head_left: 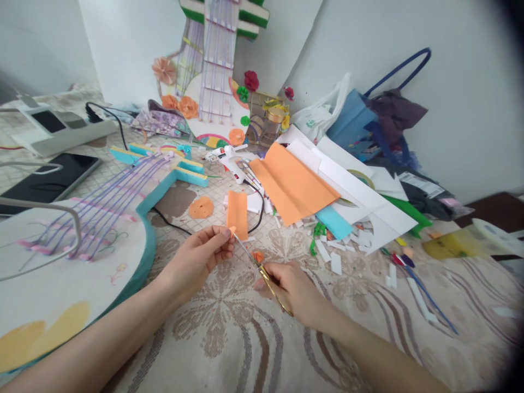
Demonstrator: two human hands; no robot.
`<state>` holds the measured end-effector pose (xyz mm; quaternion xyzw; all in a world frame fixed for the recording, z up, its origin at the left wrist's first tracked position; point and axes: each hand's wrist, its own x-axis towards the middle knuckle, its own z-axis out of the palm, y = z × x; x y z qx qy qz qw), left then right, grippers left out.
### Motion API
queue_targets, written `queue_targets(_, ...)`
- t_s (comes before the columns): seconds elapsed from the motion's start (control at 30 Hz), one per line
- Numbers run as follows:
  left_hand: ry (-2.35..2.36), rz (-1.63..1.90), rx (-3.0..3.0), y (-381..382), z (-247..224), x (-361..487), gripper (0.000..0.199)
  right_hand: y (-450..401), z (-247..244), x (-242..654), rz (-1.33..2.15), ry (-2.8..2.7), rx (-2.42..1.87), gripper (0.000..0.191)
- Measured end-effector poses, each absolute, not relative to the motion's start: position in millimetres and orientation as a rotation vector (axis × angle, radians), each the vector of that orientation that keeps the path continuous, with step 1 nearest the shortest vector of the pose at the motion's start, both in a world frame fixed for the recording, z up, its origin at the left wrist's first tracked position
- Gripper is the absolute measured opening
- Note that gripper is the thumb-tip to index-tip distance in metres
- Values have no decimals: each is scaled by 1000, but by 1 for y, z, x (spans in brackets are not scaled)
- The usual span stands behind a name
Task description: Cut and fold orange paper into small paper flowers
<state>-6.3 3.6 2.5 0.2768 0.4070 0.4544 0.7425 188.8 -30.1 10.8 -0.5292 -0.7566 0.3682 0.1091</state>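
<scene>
My left hand (204,252) pinches a small piece of orange paper (233,230) between thumb and fingers. In my right hand (292,286) are gold-handled scissors (269,281), their blades pointing up and left with the tips at the orange piece. Just beyond my hands lies a folded orange paper strip (237,210). A round orange paper cutout (201,207) rests to its left. Near the blades sits a small orange scrap (257,256). My left fingers hide most of the piece they hold.
A handmade paper guitar (102,218) fills the left side, with a phone (57,174) beside it. A white glue gun (229,164) and its black cord lie behind my hands. Orange sheets (292,185), white sheets and paper scraps (335,262) spread to the right.
</scene>
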Motion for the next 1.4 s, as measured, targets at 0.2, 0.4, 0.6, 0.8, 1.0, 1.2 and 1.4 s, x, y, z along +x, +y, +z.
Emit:
queue_targets(0.2,901,1010,597,5,3,-5,14,-29,10,189,1053,-2239,-1548,47)
queue_targets(0.4,903,1013,625,4,2,-5,15,-30,9,189,979,-2278,-1571,45)
queue_targets(0.6,948,1061,640,4,2,-4,16,-30,5,188,889,-2294,-1601,45)
queue_targets(0.8,938,1064,633,5,4,-5,14,-27,15,196,1116,-2241,-1562,35)
queue_targets(1.0,887,983,624,6,4,-7,10,-20,29,212,1262,-2312,-1367,36)
queue_targets(1.2,887,890,623,6,6,-7,9,-15,21,222,1520,-2195,-1448,45)
queue_targets(1.4,879,861,602,6,8,-7,8,-12,24,226,1465,-2294,-1406,51)
